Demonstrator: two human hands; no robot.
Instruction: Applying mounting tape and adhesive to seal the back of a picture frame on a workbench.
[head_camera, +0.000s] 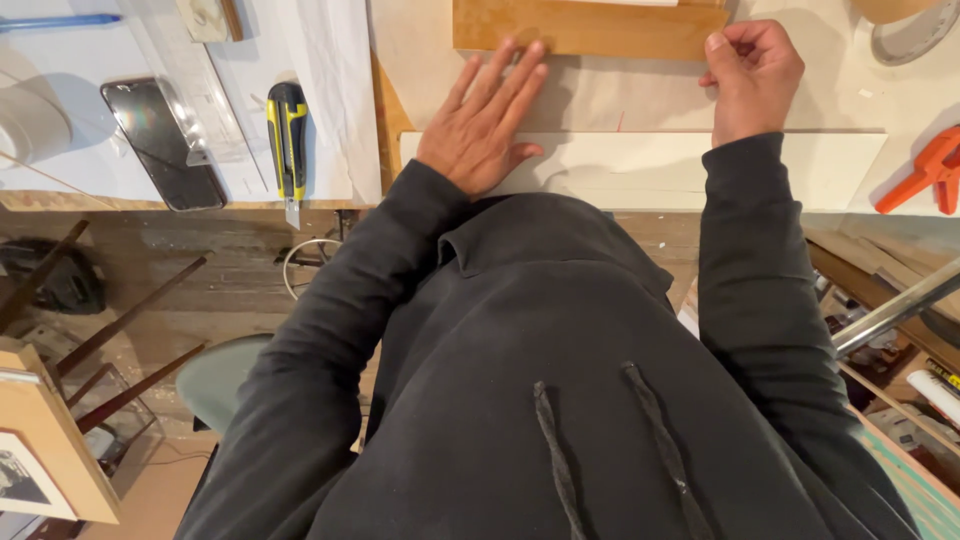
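Note:
My left hand (482, 118) lies flat with fingers spread on a sheet of pale paper (600, 95), its fingertips touching the near edge of a brown wooden board (590, 27). My right hand (750, 75) has its fingers curled at the board's right corner, pinching the edge there; what it grips is too small to tell. A long white strip of board (800, 170) lies under both wrists along the table's near edge.
A yellow and black utility knife (287, 140) and a dark phone (162, 143) lie on white paper at the left. An orange clamp (925, 172) sits at the right. A stool (215, 380) and wooden sticks stand on the floor below left.

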